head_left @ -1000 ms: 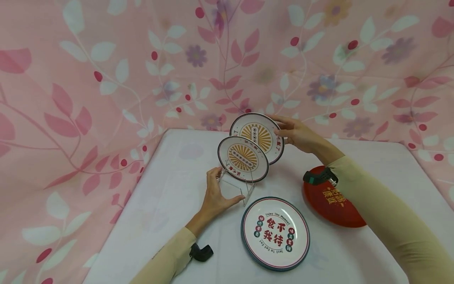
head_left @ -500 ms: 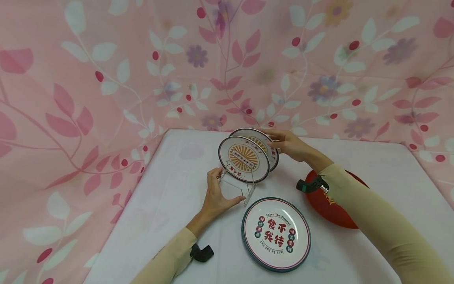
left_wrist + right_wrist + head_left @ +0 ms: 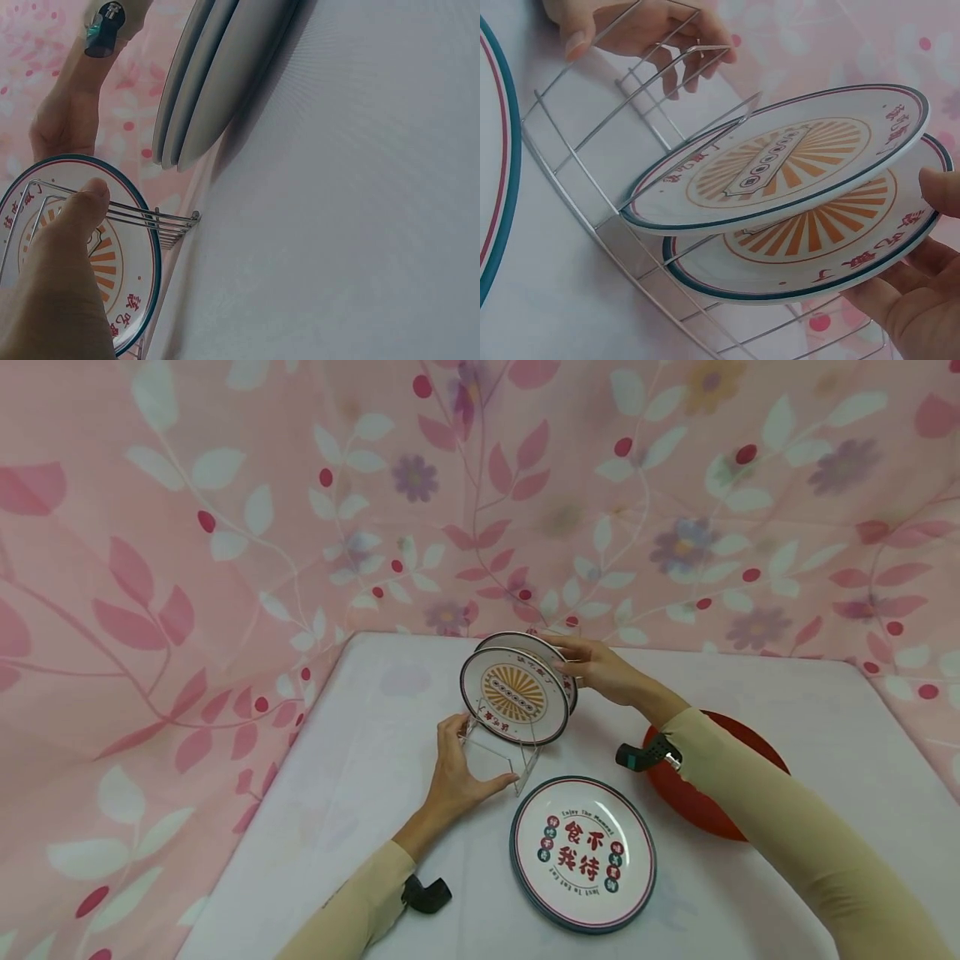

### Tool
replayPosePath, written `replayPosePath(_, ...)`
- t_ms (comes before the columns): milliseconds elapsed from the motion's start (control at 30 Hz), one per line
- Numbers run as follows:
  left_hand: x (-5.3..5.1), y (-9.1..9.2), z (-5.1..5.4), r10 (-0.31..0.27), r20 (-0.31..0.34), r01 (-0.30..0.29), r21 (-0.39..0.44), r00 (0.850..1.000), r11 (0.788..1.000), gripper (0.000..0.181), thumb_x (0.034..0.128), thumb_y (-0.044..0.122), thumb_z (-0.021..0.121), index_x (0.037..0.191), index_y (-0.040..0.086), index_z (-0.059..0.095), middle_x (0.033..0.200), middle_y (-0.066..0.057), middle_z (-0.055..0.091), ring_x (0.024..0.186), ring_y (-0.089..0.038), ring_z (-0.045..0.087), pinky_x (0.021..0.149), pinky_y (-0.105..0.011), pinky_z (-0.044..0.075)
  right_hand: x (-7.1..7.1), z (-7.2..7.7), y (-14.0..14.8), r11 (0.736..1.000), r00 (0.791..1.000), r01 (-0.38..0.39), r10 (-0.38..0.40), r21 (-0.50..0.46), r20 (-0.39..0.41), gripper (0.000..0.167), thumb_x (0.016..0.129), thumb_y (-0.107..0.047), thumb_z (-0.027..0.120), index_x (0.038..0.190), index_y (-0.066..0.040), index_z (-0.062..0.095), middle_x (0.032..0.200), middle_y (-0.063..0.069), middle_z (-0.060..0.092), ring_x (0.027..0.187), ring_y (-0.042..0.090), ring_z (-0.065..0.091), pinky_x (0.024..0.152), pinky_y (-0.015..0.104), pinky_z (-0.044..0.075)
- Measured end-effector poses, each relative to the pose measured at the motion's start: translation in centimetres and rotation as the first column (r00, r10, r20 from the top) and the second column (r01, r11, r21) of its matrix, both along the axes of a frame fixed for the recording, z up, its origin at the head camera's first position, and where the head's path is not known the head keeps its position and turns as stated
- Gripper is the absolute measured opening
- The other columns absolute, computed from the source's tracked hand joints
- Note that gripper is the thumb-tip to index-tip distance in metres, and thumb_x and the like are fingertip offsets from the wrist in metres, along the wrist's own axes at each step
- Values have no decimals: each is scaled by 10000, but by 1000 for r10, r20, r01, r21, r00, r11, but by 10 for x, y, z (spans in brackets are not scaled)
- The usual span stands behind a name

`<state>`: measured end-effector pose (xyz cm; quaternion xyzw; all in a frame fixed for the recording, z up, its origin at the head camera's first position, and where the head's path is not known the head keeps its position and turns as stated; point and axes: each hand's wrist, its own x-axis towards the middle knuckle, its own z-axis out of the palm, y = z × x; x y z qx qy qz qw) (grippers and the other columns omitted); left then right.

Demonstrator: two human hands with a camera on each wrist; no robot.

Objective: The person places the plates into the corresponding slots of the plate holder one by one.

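Observation:
A wire dish rack (image 3: 594, 226) stands on the white table, and my left hand (image 3: 454, 774) grips its near end with thumb and fingers spread across it. One white plate with a gold sunburst print (image 3: 514, 695) leans upright in the rack. Right behind it sits a matching second plate (image 3: 817, 259), tilted close to the first, its lower edge down among the wires. My right hand (image 3: 609, 672) pinches this rear plate at its right rim, thumb on the printed face and fingers behind. The front plate covers most of the rear one in the head view.
Nearer the front lies a stack of white plates (image 3: 583, 856) with teal rims and red lettering. A red plate (image 3: 697, 793) lies to the right, partly under my right forearm. Behind the table hangs a pink floral cloth (image 3: 480, 493).
My right hand has moved left and down with the rear plate, bringing it from above into the rack, close behind the front plate. The left hand and rack have stayed put.

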<state>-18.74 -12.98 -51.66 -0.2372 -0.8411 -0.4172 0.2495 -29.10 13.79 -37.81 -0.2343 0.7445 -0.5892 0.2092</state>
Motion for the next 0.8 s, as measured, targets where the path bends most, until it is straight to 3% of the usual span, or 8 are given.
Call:
replayPosePath(233,1,0,0,4,-5,-4,-4,1000,1000,1165,649,581,843,1429,-69,271,1372,-230,348,1294,-286,362,1099,-398,363,17,14,15,999,993,33,-30,18,-117,580,1009,-155,512,1548,-193,302,1520,208,389,1358,381,436,1112,562,349)
replayPosePath(367,1,-2,1,10,-12,-11,-8,1000,1000,1159,642,549,863,1427,-68,274,1379,-215,343,1297,-271,357,1097,-399,367,31,19,32,997,988,76,-79,-31,-133,550,1016,-159,504,1535,-220,332,1516,218,391,1371,388,416,1103,439,404)
replayPosePath(500,0,-3,1,7,-31,-7,-6,999,1000,1152,638,533,873,1418,-75,282,1371,-223,350,1275,-290,373,1074,-400,383,50,19,47,993,984,98,-106,-62,-145,520,1027,-161,489,1525,-224,354,1502,220,413,1334,279,490,1025,272,470)
replayPosePath(633,0,-5,0,7,-33,-6,6,999,1000,1158,639,560,860,1416,-74,281,1364,-236,350,1264,-318,380,1063,-395,385,69,16,56,992,982,95,-107,-81,-153,500,1030,-159,485,1516,-180,368,1486,217,437,1310,232,523,1004,246,478)
replayPosePath(800,-1,-2,-1,-10,-24,10,10,1000,1000,1151,661,602,824,1416,-76,279,1366,-247,347,1264,-334,377,1060,-382,381,96,-7,63,991,975,125,-113,48,-193,459,1019,-144,509,1466,-85,422,1402,240,523,1251,360,553,966,255,510)
